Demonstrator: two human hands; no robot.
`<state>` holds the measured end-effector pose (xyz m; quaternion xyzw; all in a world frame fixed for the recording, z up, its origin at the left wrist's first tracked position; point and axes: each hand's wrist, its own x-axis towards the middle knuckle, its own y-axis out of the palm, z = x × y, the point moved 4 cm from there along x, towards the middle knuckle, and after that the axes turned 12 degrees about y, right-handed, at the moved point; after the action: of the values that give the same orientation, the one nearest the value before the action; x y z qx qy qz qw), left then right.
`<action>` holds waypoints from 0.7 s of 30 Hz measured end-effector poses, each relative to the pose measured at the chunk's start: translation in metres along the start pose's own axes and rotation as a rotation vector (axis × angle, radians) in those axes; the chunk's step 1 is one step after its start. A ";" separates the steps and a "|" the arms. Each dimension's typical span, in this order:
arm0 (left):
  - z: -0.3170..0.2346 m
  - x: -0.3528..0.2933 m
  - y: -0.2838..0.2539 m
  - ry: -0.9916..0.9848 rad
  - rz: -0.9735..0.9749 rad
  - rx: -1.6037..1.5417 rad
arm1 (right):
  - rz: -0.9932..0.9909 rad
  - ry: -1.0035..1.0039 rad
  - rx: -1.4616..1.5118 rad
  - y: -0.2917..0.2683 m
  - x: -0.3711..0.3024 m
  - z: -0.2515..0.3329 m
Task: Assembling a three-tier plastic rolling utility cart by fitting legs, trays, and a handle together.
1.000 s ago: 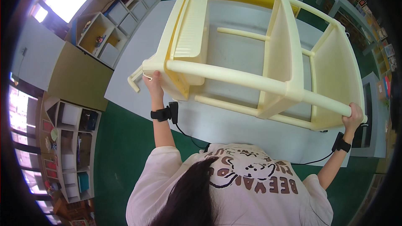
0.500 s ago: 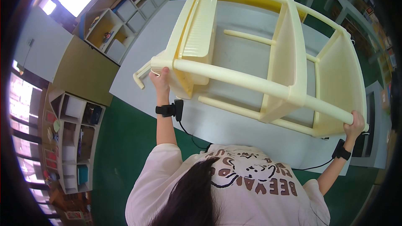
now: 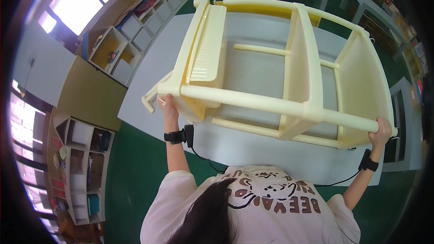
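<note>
White cubby shelving (image 3: 83, 171) stands at far left; left hand (image 3: 169, 108), with black wrist device (image 3: 179, 136), grips the near left corner of a cream plastic three-tier trolley (image 3: 307, 58); trolley is tipped on its side over the pale table (image 3: 230, 151), tiers standing upright; right hand (image 3: 382, 131) is closed around the near tubular post (image 3: 253, 99) at its right end.
</note>
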<state>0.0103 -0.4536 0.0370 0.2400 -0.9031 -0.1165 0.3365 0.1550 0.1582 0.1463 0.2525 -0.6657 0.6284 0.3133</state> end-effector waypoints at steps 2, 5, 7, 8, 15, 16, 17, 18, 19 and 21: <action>0.000 0.004 -0.002 -0.006 0.071 -0.038 | -0.004 -0.010 0.010 0.001 0.000 -0.001; 0.003 0.003 -0.003 -0.026 0.081 -0.066 | 0.009 -0.011 0.002 -0.002 0.006 0.008; 0.002 0.003 -0.004 -0.018 0.051 -0.069 | -0.008 -0.018 0.004 -0.002 0.007 0.008; 0.005 0.004 -0.006 -0.029 0.067 -0.080 | -0.011 -0.016 0.001 -0.002 0.007 0.008; 0.004 -0.008 -0.004 -0.118 0.007 -0.168 | -0.016 -0.034 0.011 -0.004 0.006 0.005; 0.003 -0.010 -0.003 -0.122 -0.028 -0.169 | -0.014 -0.036 0.009 -0.005 0.006 0.005; 0.003 -0.012 -0.003 -0.127 -0.063 -0.170 | -0.010 -0.038 0.011 -0.005 0.005 0.004; 0.004 -0.012 -0.005 -0.129 -0.064 -0.168 | -0.006 -0.039 0.014 -0.005 0.005 0.004; 0.007 -0.012 -0.008 -0.139 -0.031 -0.186 | -0.002 -0.039 0.013 -0.005 0.004 0.003; 0.009 -0.012 -0.012 -0.158 0.002 -0.199 | 0.015 -0.031 0.003 -0.003 0.001 -0.001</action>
<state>0.0165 -0.4573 0.0187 0.1945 -0.9110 -0.2238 0.2867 0.1565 0.1593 0.1486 0.2578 -0.6716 0.6275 0.2978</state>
